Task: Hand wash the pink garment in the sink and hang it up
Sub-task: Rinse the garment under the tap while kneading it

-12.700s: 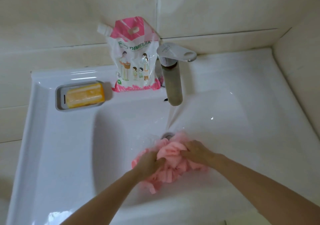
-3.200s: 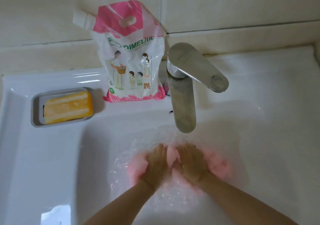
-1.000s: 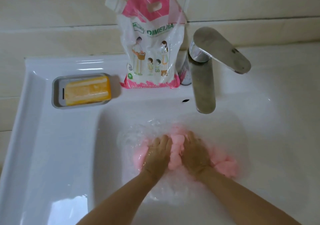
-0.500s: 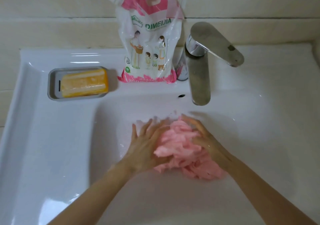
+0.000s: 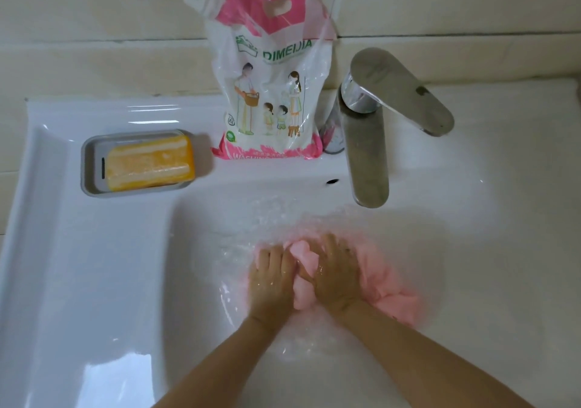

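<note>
The pink garment (image 5: 390,291) lies bunched under water in the basin of the white sink (image 5: 94,282). My left hand (image 5: 272,278) and my right hand (image 5: 338,275) sit side by side on top of it, fingers curled into the cloth. A fold of the fabric bulges up between the two hands. Most of the garment spreads to the right of my right hand, blurred by the water.
A metal faucet (image 5: 367,150) reaches over the basin just behind my hands. A pink and white detergent pouch (image 5: 270,77) leans on the wall behind the sink. A yellow soap bar (image 5: 151,167) lies in a grey dish (image 5: 88,168) on the left ledge.
Half a second ago the garment was lifted above the water between my spread hands. Now both hands have pushed it back down under the water and closed on it.
</note>
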`<state>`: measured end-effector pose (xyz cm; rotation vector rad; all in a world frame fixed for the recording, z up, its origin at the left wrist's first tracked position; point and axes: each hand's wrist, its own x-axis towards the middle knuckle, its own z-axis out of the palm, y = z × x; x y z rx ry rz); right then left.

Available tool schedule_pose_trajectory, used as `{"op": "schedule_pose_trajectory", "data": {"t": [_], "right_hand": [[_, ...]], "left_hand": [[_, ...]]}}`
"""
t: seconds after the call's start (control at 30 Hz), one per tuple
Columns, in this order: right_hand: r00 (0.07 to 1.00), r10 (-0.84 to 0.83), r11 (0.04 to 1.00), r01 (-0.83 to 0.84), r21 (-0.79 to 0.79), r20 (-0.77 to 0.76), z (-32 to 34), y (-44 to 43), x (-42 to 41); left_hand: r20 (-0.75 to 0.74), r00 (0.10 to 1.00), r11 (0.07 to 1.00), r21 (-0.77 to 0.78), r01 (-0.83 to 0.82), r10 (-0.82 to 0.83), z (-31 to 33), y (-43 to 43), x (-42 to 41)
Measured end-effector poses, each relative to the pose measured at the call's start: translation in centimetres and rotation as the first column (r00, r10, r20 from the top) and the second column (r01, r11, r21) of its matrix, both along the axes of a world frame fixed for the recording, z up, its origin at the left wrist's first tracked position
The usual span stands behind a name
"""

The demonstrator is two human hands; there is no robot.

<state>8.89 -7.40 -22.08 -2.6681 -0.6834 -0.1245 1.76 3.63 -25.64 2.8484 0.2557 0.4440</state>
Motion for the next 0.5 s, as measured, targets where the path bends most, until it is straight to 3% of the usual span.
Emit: {"op": "schedule_pose_trajectory", "data": {"t": [0.1,0.23,0.33,0.37,0.43,0.5], "right_hand": [[0.998,-0.043,0.995,0.047,0.086,-0.053,0.4,0.6,0.8],[0.978,-0.072,0.997,0.069,-0.021,-0.198,-0.2,0.6,1.6],[0.82,-0.154,0.969,0.234,0.077,-0.551,1.8,1.4,1.7],[0.78,-0.166,0.945,0.301,0.129,-0.604,1.8,1.7,1.9],[0.822,-0.244,0.95,0.308,0.043,-0.514,1.9,1.7,2.6],[0.8,-0.207,0.967,0.253,0.004,-0.564,2.2,0.7,3.6]], "left_hand": [[-0.055,0.998,0.999,0.037,0.013,-0.011,-0.4,-0.1,0.8],[-0.096,0.994,0.999,0.01,0.045,-0.044,-0.2,-0.2,1.9],[-0.114,0.989,0.995,-0.058,0.083,-0.089,0.8,0.1,2.6],[-0.178,0.98,0.99,-0.126,0.067,-0.089,1.5,0.4,2.9],[-0.356,0.927,0.965,-0.26,0.025,-0.12,3.5,1.2,3.5],[-0.601,0.78,0.947,-0.32,-0.036,-0.174,5.4,2.5,4.4]]}}
